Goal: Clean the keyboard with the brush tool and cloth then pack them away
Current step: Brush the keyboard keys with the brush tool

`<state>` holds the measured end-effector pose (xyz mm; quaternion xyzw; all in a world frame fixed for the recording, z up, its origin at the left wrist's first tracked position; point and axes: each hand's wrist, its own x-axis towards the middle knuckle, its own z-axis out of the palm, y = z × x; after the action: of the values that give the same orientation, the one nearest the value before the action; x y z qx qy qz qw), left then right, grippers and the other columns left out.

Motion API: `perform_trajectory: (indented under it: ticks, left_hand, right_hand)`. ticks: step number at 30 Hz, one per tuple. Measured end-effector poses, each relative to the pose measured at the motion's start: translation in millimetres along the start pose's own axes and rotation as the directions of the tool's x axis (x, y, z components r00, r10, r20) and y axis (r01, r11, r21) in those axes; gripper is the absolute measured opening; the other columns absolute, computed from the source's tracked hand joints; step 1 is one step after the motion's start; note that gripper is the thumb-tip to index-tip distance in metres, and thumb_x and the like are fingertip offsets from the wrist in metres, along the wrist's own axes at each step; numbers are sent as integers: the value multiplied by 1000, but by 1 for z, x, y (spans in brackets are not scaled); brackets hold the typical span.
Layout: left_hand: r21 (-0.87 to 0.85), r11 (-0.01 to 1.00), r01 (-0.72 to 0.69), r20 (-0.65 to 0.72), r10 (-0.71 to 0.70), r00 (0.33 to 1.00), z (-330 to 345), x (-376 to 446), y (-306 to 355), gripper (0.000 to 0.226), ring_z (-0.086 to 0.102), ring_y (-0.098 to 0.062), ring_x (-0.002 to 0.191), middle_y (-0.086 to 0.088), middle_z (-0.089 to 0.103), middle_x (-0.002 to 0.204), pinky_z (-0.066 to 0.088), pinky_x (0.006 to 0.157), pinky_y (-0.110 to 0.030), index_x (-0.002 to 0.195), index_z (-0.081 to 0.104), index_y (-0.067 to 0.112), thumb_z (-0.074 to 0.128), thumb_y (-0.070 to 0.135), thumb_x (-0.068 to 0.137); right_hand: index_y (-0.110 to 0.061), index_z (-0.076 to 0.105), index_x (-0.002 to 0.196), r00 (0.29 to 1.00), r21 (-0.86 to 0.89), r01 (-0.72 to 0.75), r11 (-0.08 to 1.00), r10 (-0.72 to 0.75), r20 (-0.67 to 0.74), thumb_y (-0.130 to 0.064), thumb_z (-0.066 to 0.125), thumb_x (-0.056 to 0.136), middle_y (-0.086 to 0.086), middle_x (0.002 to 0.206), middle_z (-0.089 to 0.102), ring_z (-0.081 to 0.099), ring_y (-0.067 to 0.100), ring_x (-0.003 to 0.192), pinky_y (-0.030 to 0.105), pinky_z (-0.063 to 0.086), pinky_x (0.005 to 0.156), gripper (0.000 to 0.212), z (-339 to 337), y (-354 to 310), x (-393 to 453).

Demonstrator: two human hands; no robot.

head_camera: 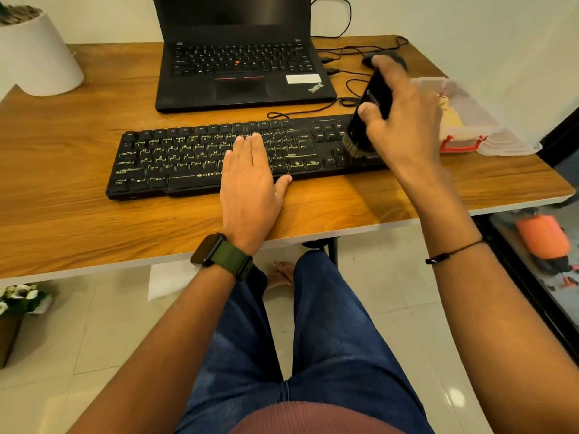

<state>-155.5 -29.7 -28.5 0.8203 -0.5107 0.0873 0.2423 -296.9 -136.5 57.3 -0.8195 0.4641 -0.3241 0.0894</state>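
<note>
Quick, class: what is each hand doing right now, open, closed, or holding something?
Left hand: open, flat on the keyboard.
Right hand: closed around the brush tool, bristles on the keyboard's right end.

Right hand [404, 120] presses brush tool [365, 120] onto keyboard [175, 158]; left hand [250, 177] lies flat.

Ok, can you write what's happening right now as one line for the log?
step: brushing | right hand: grips brush tool, bristles on keyboard right end | left hand: flat on keys | cloth: not seen
</note>
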Motion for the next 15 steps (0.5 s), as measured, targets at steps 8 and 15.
perform_trajectory:
  ticks: [8, 15]
  left_hand:
    - [14, 1000, -12, -24, 12, 1000, 3, 1, -2, 74, 26, -30, 138, -18, 34, 145, 18, 116, -40, 142, 24, -2, 58, 36, 88]
    - [11, 1000, -4, -32, 4, 999, 2, 0, -1, 74, 27, -31, 137, -18, 35, 144, 18, 115, -40, 141, 25, -2, 58, 37, 87]
  right_hand:
    - [-29, 36, 141, 971, 197, 150, 969, -182, 157, -24, 58, 88, 1, 130, 56, 53, 16, 117, 31, 43, 100, 57, 15, -29, -18]
    - [-26, 44, 130, 908, 302, 149, 942, -251, 336, -13, 62, 84, -10, 117, 51, 47, 9, 112, 28, 45, 94, 51, -5, -12, 1]
